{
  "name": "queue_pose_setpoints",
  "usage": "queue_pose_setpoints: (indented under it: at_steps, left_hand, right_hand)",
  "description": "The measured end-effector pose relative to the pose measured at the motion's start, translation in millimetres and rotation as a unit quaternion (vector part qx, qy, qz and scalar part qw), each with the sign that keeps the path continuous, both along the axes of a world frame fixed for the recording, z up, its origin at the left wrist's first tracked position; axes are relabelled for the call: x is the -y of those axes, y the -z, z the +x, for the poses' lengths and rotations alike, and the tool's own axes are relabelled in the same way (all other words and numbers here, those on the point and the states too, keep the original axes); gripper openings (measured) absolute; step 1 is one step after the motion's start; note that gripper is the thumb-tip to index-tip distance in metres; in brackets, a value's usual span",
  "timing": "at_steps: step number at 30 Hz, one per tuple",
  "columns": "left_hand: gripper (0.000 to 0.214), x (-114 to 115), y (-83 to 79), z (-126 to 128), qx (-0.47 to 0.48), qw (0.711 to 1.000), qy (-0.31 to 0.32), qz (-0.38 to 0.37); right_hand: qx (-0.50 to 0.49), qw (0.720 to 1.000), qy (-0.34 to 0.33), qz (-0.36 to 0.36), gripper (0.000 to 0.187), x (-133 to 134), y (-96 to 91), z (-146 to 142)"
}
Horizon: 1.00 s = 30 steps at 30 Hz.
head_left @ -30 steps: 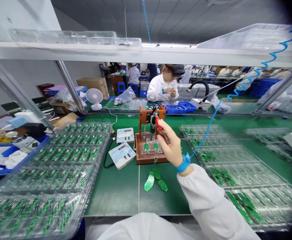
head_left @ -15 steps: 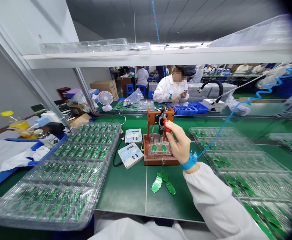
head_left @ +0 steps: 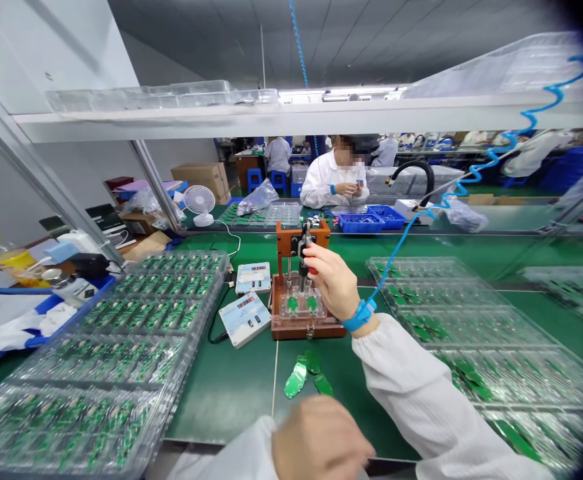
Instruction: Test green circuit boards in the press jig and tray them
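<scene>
My right hand [head_left: 335, 280], with a blue wrist strap [head_left: 360, 315], is closed around the red handle [head_left: 311, 261] of a toggle clamp on a wooden test fixture [head_left: 291, 327]. Two green circuit boards [head_left: 302, 305] sit under the clear plate of that fixture. Low in the view, my left hand [head_left: 321, 440] is blurred by motion, near the table's front edge, so its fingers cannot be read. Just beyond it lie several loose green circuit boards [head_left: 297, 377], partly overlapping. Left of the fixture are two white meter boxes [head_left: 245, 320] with red digits.
Stacked clear trays of boards [head_left: 146, 340] fill the left side; more trays [head_left: 451, 320] with green boards stand at the right. A coiled blue cord [head_left: 396, 250] runs from my wrist strap. A white shelf [head_left: 291, 123] spans overhead. Across the bench sits a co-worker [head_left: 336, 177].
My left hand has come into view at the bottom. My right hand stays at the red handle, its fingers now wrapped further over it. The whole view has shifted slightly.
</scene>
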<state>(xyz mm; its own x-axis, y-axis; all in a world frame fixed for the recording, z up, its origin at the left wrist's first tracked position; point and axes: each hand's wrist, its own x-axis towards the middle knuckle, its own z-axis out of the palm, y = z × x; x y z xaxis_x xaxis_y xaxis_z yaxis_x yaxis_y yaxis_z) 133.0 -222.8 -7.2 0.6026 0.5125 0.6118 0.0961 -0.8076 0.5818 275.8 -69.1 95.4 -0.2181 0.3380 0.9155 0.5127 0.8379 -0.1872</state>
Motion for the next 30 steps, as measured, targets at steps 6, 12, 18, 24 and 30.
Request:
queue_pose_setpoints:
  at_steps: [6, 12, 18, 24, 30]
  left_hand:
    - [0.016, -74.5, -6.6, -47.6, 0.181, 0.956, -0.227, 0.029]
    - [0.02, -115.4, 16.4, -49.1, 0.232, 0.912, -0.338, -0.017]
    - [0.026, -127.6, 19.1, -54.8, 0.161, 0.916, -0.363, -0.053]
    - [0.03, -155.1, 10.8, -56.0, -0.042, 0.941, -0.332, -0.055]
    - [0.035, -169.1, 13.7, -42.2, -0.107, 0.94, -0.323, 0.003]
  right_hand:
    - [-0.137, 0.989, -0.003, -0.052, 0.043, -37.9, -78.0, -15.6]
    - [-0.14, 0.965, -0.037, -0.219, 0.053, -132.2, -111.8, -7.6]
    - [-0.141, 0.961, 0.04, -0.234, 0.045, -102.2, -40.9, 27.8]
    - [-0.121, 0.939, 0.136, -0.291, 0.032, -11.5, 75.4, 39.1]
    - [-0.036, 0.925, 0.12, -0.358, 0.017, 6.9, 97.9, 11.7]
